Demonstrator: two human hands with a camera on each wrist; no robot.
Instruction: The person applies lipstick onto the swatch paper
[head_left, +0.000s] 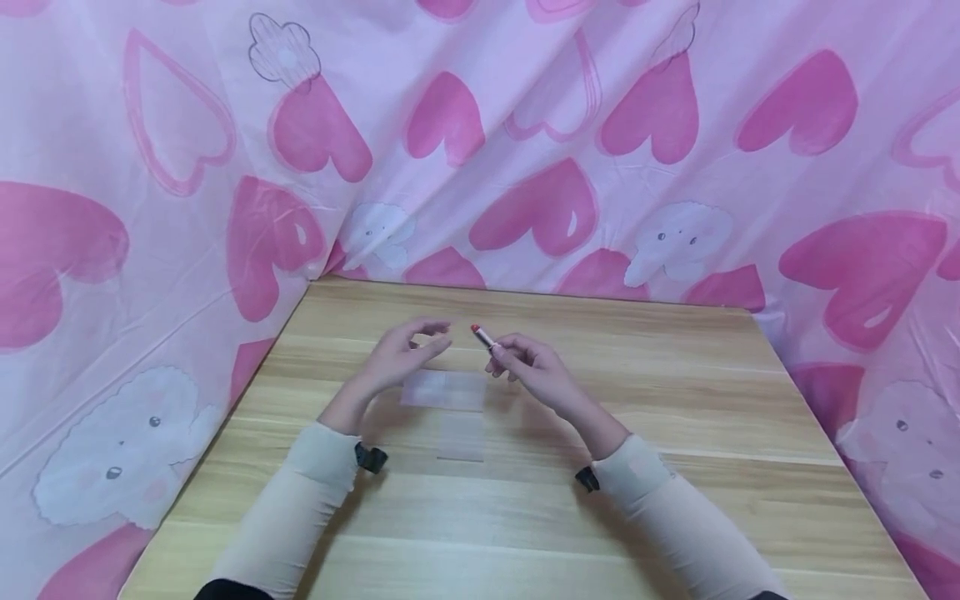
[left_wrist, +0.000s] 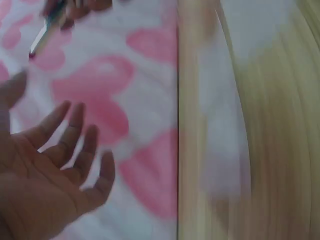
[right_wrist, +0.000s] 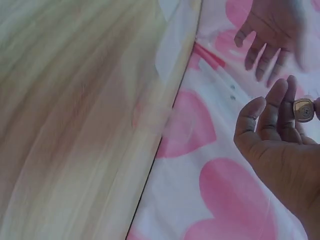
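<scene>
A lipstick (head_left: 483, 337) with a bared red tip is pinched between the thumb and fingers of my right hand (head_left: 538, 368), above the table. Its tip points up and to the left, towards my left hand (head_left: 397, 357). In the right wrist view the round gold base of the lipstick (right_wrist: 303, 110) faces the camera. My left hand holds nothing; its fingers (left_wrist: 75, 122) are spread and gently bent, a short way from the lipstick tip. Below the hands, a pale, see-through sheet (head_left: 444, 389) and a smaller pale piece (head_left: 461, 437) lie on the table.
The wood-grain table (head_left: 675, 517) stretches out on all sides of the hands. A pink curtain (head_left: 525, 125) printed with hearts hangs along the table's back and both sides. Dark wrist cameras (head_left: 371, 457) sit on the cuffs.
</scene>
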